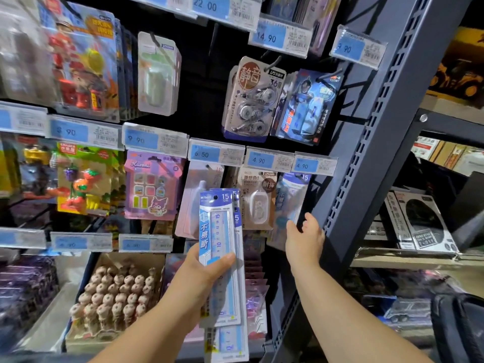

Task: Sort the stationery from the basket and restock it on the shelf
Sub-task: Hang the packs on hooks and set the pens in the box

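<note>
Left hand (209, 268) grips a stack of ruler packs (218, 224) mid-length — likely light, stiff, slick plastic — while right hand (303, 238), fingers open, reaches toward hanging packs (288, 197).

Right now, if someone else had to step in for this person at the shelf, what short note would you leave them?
Left hand: grips a small stack of 15 cm ruler packs, upright in front of the shelf.
Right hand: raised to the lower end of the hanging ruler packs under the right-hand 4.90 price tag. I cannot tell whether it pinches them.
Done: the rulers are picked out and in hand.
Left: hang the held packs, probably on that same peg, then fetch the next items. The basket is out of view.
</note>
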The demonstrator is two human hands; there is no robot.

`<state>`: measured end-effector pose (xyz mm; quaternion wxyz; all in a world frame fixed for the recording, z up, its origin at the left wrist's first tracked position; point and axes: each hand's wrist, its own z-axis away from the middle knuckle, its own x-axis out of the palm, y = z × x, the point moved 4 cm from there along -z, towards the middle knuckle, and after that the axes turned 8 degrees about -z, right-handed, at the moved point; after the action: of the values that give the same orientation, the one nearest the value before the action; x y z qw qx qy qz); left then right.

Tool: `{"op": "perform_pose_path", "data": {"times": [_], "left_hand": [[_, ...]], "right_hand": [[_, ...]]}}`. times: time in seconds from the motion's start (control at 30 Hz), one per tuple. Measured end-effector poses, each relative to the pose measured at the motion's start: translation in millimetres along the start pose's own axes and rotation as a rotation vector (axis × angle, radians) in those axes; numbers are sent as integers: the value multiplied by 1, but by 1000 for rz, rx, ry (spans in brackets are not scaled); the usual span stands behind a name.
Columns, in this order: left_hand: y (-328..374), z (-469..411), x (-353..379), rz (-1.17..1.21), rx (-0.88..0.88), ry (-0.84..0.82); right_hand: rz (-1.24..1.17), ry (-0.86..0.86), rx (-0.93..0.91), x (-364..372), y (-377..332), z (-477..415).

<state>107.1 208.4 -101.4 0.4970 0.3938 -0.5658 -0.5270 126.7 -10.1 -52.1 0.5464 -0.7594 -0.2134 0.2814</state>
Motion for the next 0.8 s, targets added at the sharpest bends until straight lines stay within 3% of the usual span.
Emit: {"op": "perform_pose_path", "data": {"times": [0.1,0.2,0.27,0.63,0.8], "left_hand": [[0,1,3,23,-1,-2],[1,2,8,50,3,-2],[2,3,12,106,24,-8],[7,14,17,378,-127,78],[11,33,24,504,-253,-52]], "right_hand": [[43,-188,-210,8,-17,29],[-2,-560,-287,21,-24,66],[-25,-658,-297,24,-25,84],[-3,-644,-158,11,-14,115],[-80,-549,-114,8,-8,117]]}}
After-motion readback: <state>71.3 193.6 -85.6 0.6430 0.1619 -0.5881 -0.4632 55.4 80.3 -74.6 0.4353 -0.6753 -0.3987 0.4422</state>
